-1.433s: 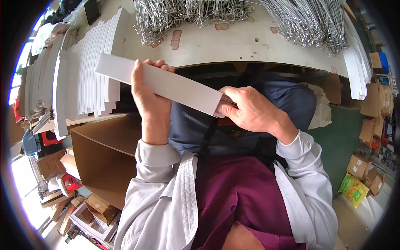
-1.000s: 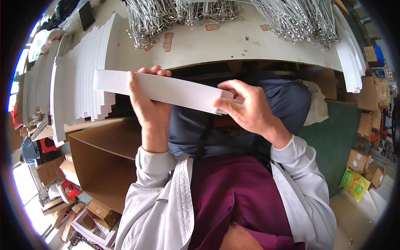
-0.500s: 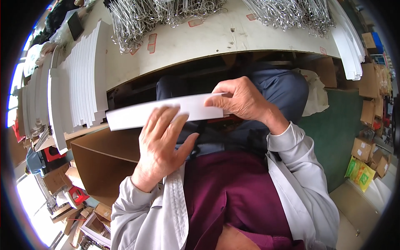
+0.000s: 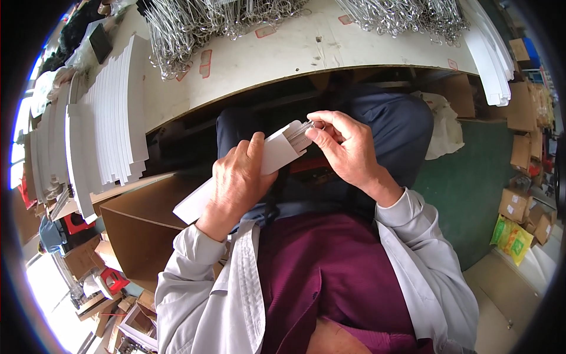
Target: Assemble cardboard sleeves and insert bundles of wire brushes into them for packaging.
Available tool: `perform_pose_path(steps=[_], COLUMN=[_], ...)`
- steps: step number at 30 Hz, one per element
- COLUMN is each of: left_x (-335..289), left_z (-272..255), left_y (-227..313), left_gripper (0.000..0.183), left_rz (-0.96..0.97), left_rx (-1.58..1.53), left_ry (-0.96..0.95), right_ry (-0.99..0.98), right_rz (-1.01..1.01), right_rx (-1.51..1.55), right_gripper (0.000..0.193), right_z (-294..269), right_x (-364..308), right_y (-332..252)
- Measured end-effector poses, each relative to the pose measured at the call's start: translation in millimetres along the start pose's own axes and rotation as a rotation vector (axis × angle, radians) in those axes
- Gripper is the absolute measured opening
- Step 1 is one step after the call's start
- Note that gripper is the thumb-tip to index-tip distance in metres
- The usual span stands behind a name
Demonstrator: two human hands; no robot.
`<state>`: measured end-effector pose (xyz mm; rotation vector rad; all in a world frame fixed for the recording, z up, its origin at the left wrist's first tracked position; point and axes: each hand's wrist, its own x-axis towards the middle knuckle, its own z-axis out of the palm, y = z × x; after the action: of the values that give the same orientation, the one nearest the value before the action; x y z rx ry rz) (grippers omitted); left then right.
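Note:
My left hand (image 4: 234, 180) is wrapped round a long, narrow white box (image 4: 278, 154) held slantwise above my lap. The box's upper right end is open, with a small flap at its edge. A bundle of thin metal wire rods (image 4: 299, 134) sticks out of that opening. Thumb and fingers of my right hand (image 4: 349, 150) pinch the outer ends of the rods, just beyond the box mouth. How far the rods reach inside is hidden by the box.
Heaps of looped metal wire rods (image 4: 183, 35) lie on the white table (image 4: 247, 65). White narrow boxes stand in a row (image 4: 115, 118) at left, and more lie (image 4: 489, 65) at the right end. An open cardboard carton (image 4: 138, 236) stands below left.
The white box has tilted, its right end now raised and showing its opening with rods. My left hand has closed round it; my right hand has shifted from the box to the rod ends.

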<state>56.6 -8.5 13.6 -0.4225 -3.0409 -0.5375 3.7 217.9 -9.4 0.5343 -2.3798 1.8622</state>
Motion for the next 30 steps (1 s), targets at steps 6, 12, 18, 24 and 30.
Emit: perform_pose_path(steps=[6, 12, 18, 24, 30], left_x=[-4.5, -3.7, -9.4, -12.0, -9.1], left_z=[11.3, 18.8, 25.6, 31.1, 30.6], left_y=[2.2, 7.8, 13.4, 15.6, 17.6], left_gripper=[0.058, 0.060, 0.061, 0.063, 0.057], left_rz=[-0.104, -0.156, -0.142, -0.138, -0.108], left_rx=[-0.003, -0.116, -0.170, -0.229, -0.185], left_ry=[-0.003, -0.026, -0.020, -0.008, 0.017], right_ry=[0.031, 0.031, -0.012, -0.010, -0.040], right_rz=[-0.048, -0.266, 0.188, -0.051, -0.231], right_rx=[-0.096, -0.234, 0.002, -0.138, -0.258], right_gripper=[0.015, 0.011, 0.016, 0.020, 0.010], right_z=[1.1, 6.8, 7.8, 14.0, 16.8], right_x=[-4.4, -4.5, -6.1, -5.0, -10.1], right_y=[-0.7, 3.9, 5.2, 7.9, 10.2])
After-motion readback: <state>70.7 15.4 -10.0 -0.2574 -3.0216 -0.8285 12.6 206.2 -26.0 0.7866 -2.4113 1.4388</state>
